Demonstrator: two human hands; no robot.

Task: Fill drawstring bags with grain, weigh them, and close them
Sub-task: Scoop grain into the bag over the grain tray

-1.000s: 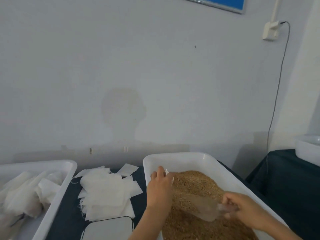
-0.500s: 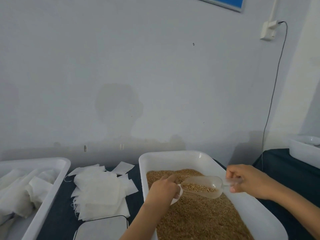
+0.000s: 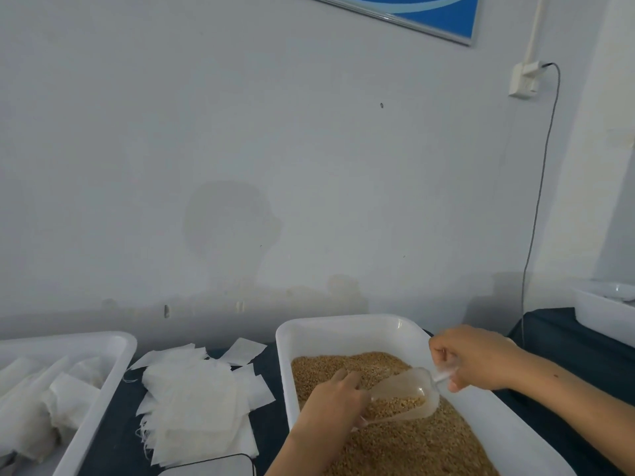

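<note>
Grey wall (image 3: 309,149) across most of frame, blue-framed sign (image 3: 429,12) top right, socket (image 3: 524,79) with cable (image 3: 541,187) running down right side.
Dark table (image 3: 113,438) along the bottom.
White tub (image 3: 343,333) lower centre-right, loaded with grain (image 3: 422,444).
Second white tub (image 3: 103,341) lower left, holding crumpled white fabric (image 3: 51,407); filled bags or not, cannot tell.
Third white tub (image 3: 601,314) right edge, on a separate dark surface.
Stack of flat white bags (image 3: 196,403) between the two left tubs, on the table.
Flat white slab with dark edge (image 3: 209,467) bottom centre, mostly cut off, probably the scale.
Right hand (image 3: 476,359) clamped on handle of clear scoop (image 3: 402,396), scoop tilted down-left over the tub, grain inside.
Left hand (image 3: 331,403) over the tub at scoop mouth, curled around something; bag barely visible, only a white scrap below the scoop lip.
Hands close, not touching.
</note>
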